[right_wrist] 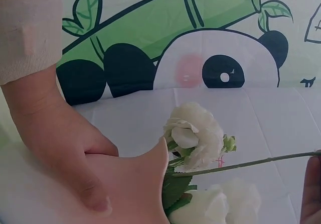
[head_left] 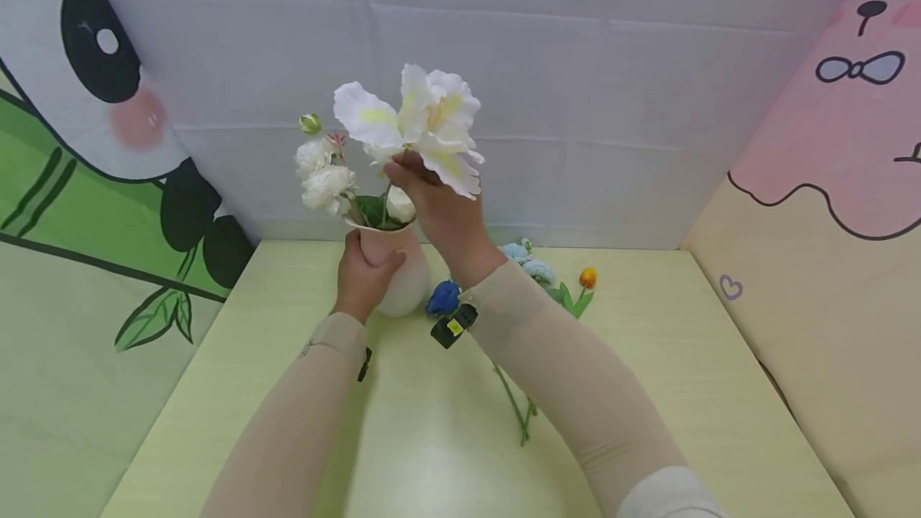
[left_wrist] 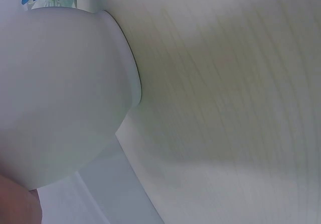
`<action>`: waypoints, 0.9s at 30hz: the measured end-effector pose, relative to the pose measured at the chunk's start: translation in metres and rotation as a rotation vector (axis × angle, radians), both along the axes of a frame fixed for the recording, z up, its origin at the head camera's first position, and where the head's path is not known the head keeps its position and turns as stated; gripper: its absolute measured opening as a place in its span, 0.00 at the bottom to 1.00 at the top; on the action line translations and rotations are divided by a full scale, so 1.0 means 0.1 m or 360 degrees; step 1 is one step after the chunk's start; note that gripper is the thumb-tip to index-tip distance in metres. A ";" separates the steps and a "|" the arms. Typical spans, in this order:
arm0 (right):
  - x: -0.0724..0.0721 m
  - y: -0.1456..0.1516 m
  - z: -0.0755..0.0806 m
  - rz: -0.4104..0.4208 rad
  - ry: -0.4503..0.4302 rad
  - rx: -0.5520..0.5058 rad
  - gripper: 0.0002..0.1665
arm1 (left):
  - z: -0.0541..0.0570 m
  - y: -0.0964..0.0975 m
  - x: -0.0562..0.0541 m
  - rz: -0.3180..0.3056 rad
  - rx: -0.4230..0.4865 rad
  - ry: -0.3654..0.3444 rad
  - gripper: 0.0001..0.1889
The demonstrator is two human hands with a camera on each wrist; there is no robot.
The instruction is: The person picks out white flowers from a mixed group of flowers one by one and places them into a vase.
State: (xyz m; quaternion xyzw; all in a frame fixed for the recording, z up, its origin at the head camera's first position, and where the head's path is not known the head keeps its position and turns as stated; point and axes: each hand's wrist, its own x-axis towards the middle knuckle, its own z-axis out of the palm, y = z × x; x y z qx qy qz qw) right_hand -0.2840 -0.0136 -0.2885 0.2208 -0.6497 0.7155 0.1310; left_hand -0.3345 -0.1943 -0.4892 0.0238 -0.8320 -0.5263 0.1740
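Observation:
My left hand [head_left: 365, 278] grips the neck of a vase [head_left: 408, 286], pink at the top and white below, standing on the table. My right hand [head_left: 452, 210] pinches the green stem of a large white iris-like flower [head_left: 370, 117] with yellow throats, just under its bloom. In the right wrist view that stem [right_wrist: 251, 162] runs from my fingers down into the vase mouth. White ruffled flowers [head_left: 327, 186], a green bud [head_left: 310, 124] and a rounder white bloom [head_left: 400, 205] stand in the vase among leaves. The left wrist view has the vase's round body [left_wrist: 65, 93] and base.
A blue flower [head_left: 443, 298] lies right of the vase. Behind my right forearm are light blue flowers [head_left: 538, 270], an orange tulip [head_left: 588, 277] and green stems [head_left: 514, 406], partly hidden. A white cloth wall [head_left: 576, 118] borders the table's back edge; printed cloths hang at both sides.

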 end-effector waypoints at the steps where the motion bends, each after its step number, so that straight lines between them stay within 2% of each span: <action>1: -0.03 -0.01 -0.01 0.0004 0.0012 -0.0010 0.12 | 0.00 0.00 0.00 -0.0001 -0.0001 0.0006 0.51; 3: -0.05 -0.03 -0.03 -0.0013 0.0056 0.0013 0.12 | 0.00 0.00 0.00 -0.0003 -0.0001 0.0003 0.52; 8: -0.10 -0.08 -0.09 -0.0134 0.0395 0.0205 0.09 | 0.01 -0.01 0.00 -0.0010 0.0011 -0.0027 0.53; 10: -0.12 -0.10 -0.13 -0.0107 0.0481 0.0227 0.10 | 0.01 -0.02 0.01 -0.0008 0.0016 -0.0033 0.54; 14: -0.14 -0.14 -0.20 -0.0025 0.0425 0.0228 0.14 | 0.01 -0.03 0.00 -0.0013 0.0030 -0.0042 0.55; 16: -0.15 -0.16 -0.22 -0.0078 0.0428 0.0328 0.14 | 0.01 -0.03 -0.01 -0.0021 0.0042 -0.0041 0.55; 19: -0.17 -0.18 -0.24 -0.0073 0.0248 0.0394 0.13 | -0.01 -0.04 -0.02 -0.0048 0.0073 -0.0047 0.55; 23: -0.20 -0.22 -0.26 0.0032 -0.0199 0.0280 0.13 | -0.02 -0.04 -0.02 -0.0075 0.0091 -0.0074 0.55; 25: -0.22 -0.23 -0.28 -0.0006 -0.0265 0.0351 0.12 | -0.02 -0.03 -0.01 -0.0073 0.0080 -0.0083 0.55; 27: -0.24 -0.24 -0.30 -0.0080 -0.0239 0.0498 0.11 | -0.01 -0.03 0.00 -0.0067 0.0061 -0.0085 0.55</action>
